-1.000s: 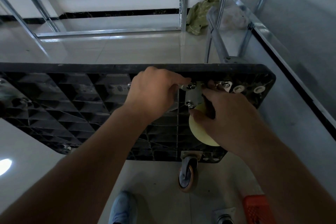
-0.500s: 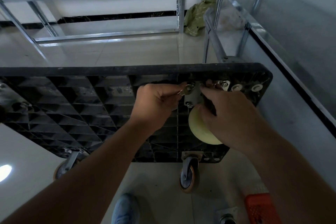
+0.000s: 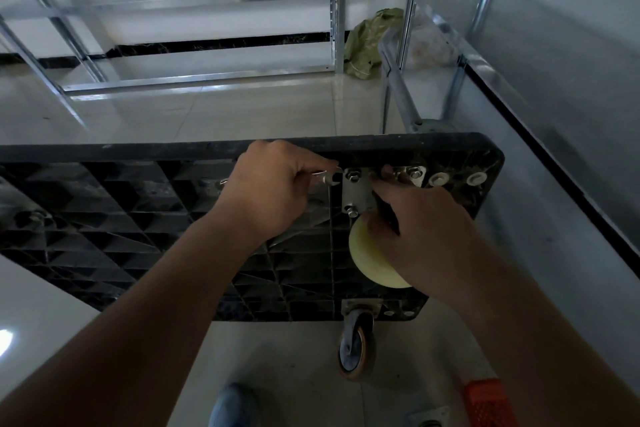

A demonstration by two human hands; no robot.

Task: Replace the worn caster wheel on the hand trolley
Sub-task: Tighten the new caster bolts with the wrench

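Observation:
The black ribbed trolley platform (image 3: 104, 218) stands on edge, underside toward me. A cream caster wheel (image 3: 372, 262) hangs from a metal mounting plate (image 3: 356, 194) bolted near the platform's top right corner. My left hand (image 3: 273, 191) grips a small open-end wrench (image 3: 327, 178), its jaw just left of the plate's upper-left bolt (image 3: 353, 174). My right hand (image 3: 426, 229) grips the caster's bracket above the wheel, a fingertip reaching the plate's top edge. An older grey and orange caster (image 3: 356, 343) sits at the platform's lower edge.
Metal shelf frames (image 3: 207, 3) stand behind and to the right. A green bag (image 3: 370, 42) lies by the wall. An orange crate (image 3: 491, 402) and a loose caster plate (image 3: 427, 418) sit on the tiled floor at lower right, a shoe (image 3: 235, 406) below.
My left hand dropped lower, then rose again with the wrench, whose jaw now sits just off the upper-left bolt. My right hand stayed on the caster.

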